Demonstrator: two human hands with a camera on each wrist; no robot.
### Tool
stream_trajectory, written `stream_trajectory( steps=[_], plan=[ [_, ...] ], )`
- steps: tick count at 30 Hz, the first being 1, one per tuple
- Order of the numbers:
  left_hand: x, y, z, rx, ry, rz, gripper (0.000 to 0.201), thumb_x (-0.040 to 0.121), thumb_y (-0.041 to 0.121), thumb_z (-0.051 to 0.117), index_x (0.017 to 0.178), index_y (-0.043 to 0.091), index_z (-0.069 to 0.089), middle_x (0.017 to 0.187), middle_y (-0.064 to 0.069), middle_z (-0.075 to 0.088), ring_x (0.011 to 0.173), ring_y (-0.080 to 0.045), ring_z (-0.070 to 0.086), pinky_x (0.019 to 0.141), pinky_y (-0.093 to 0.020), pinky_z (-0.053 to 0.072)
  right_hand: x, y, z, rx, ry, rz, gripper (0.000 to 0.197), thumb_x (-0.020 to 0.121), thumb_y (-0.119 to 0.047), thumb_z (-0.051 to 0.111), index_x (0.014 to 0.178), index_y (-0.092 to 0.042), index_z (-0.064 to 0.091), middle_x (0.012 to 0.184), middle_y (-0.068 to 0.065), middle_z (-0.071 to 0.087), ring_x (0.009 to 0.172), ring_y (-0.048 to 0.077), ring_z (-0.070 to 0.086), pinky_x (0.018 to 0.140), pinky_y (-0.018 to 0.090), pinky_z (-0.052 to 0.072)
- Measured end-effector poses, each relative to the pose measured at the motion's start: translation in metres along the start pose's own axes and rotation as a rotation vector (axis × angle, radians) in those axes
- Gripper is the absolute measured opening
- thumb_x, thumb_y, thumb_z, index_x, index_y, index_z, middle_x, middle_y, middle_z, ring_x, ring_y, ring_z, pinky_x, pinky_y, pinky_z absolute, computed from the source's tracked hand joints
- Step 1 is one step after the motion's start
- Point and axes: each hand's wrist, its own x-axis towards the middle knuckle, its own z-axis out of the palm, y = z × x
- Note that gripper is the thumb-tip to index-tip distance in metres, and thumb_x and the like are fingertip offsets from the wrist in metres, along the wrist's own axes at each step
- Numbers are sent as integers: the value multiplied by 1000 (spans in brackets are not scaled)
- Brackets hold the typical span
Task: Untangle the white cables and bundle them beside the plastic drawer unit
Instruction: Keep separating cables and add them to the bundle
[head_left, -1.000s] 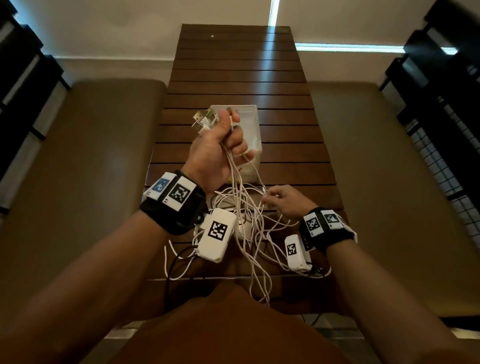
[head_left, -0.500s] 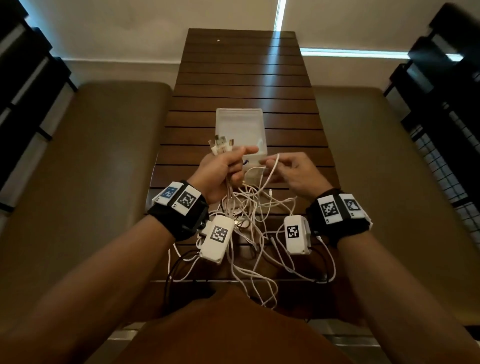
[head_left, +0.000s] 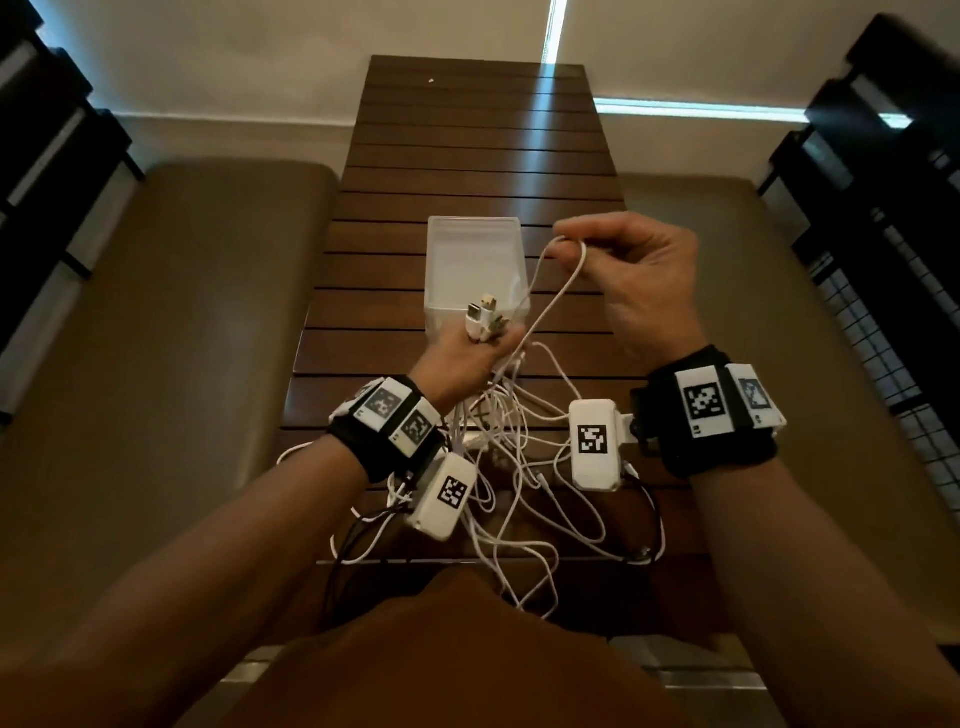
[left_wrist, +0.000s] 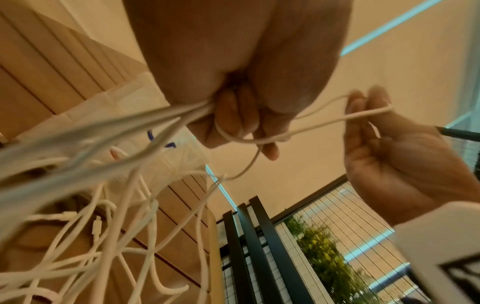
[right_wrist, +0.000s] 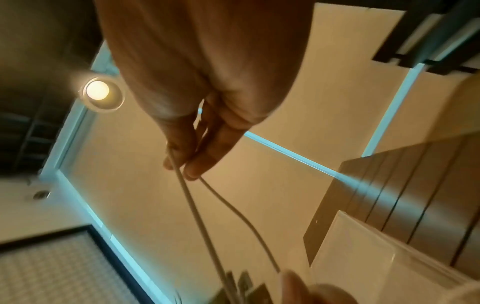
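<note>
1. Your left hand (head_left: 462, 358) is a fist, fingers curled tight round a bunch of white cables (head_left: 498, 441), just in front of the plastic drawer unit (head_left: 475, 270) on its near side.
2. The plug ends (head_left: 483, 317) poke up out of that fist, and from the head view they overlap the near wall of the drawer unit; you cannot tell whether they touch it.
3. From the left wrist view, the cables (left_wrist: 109, 127) stream out below the curled fingers (left_wrist: 233, 115) as a thick sheaf, and one strand loops round the outside of them.
4. Your right hand (head_left: 639, 280) is up in the air to the right of the drawer unit, higher than the left.
5. It pinches a single loop of cable (head_left: 571, 249) between thumb and fingertips; the other fingers are loosely bent.
6. From the right wrist view, two strands (right_wrist: 207, 216) of that loop drop from the fingertips (right_wrist: 192, 166) down toward the left hand.
7. That loop runs slack from the right hand, past the right front corner of the drawer unit, into the left fist.
8. The rest of the cables lie in a loose tangle on the wooden slatted table (head_left: 467, 156), on the near side of the drawer unit, between your wrists, with some strands hanging over the table's near edge.
9. The drawer unit stands on the table, midway along it, well apart from the padded benches (head_left: 182, 312) on either side.
</note>
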Motion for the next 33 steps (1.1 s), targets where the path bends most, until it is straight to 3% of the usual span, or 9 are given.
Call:
stream_trajectory(
  steps=[4, 9, 14, 19, 23, 26, 29, 31, 33],
  plan=[
    [2, -3, -14, -47, 110, 59, 26, 97, 24, 54, 82, 8, 67, 79, -10, 65, 54, -4, 56, 53, -18, 43, -1, 5, -16, -201, -59, 238, 29, 86, 8, 56, 85, -16, 73, 77, -7, 71, 71, -2, 65, 67, 14, 49],
    [4, 0, -17, 164, -23, 101, 27, 97, 26, 54, 74, 18, 65, 70, -2, 61, 61, -6, 54, 56, -22, 46, -5, 7, 1, -528, -441, 272, 29, 95, -23, 58, 124, -20, 61, 113, -9, 63, 101, -4, 57, 85, 12, 45],
    [-2, 4, -17, 160, -141, 142, 30, 99, 20, 50, 71, 16, 57, 63, 2, 50, 53, -4, 45, 51, -17, 39, -6, 13, 3, -791, -592, 210, 18, 93, -29, 60, 99, -18, 72, 86, -12, 60, 78, 2, 52, 69, 18, 36],
    [-9, -3, -23, 86, -217, -31, 32, 100, 27, 47, 75, 12, 60, 53, 8, 52, 44, -3, 39, 45, -20, 30, 7, 19, -18, -660, -16, 52, 12, 93, -16, 58, 91, -14, 69, 93, 4, 54, 83, 8, 49, 76, 13, 38],
    [-12, -6, -26, 107, -144, -38, 30, 100, 20, 47, 83, 0, 62, 63, 4, 61, 42, 3, 47, 44, -15, 35, 9, 31, -39, -557, 310, 148, 10, 93, -20, 56, 91, -20, 66, 100, 14, 63, 87, 14, 55, 84, 30, 50],
    [-8, 2, -26, 92, -122, -41, 27, 100, 17, 46, 90, -4, 60, 70, -7, 58, 42, 4, 50, 43, -8, 37, -12, 40, -23, -833, 159, 152, 31, 90, -13, 56, 120, -17, 61, 128, 9, 49, 109, 10, 46, 95, 9, 37],
    [-1, 1, -21, 201, -166, 8, 27, 99, 21, 50, 75, 10, 59, 66, -1, 56, 48, 0, 49, 50, -15, 40, -30, 39, 2, -967, -274, 32, 48, 86, -17, 56, 133, -26, 53, 134, -1, 47, 126, 16, 43, 112, 45, 30],
    [2, -3, -19, 186, -189, 5, 27, 98, 23, 51, 73, 18, 61, 68, 1, 57, 57, -6, 52, 57, -24, 42, -35, 40, 12, -883, -553, 173, 28, 92, -26, 56, 119, -30, 62, 119, -7, 62, 113, 13, 54, 107, 46, 34],
    [0, -4, -19, 155, -210, -10, 26, 99, 25, 50, 76, 19, 61, 69, 2, 57, 58, -8, 51, 56, -25, 40, -35, 41, 12, -779, -557, 237, 17, 95, -29, 56, 103, -26, 70, 96, -4, 70, 87, 13, 62, 86, 37, 48]
  ],
)
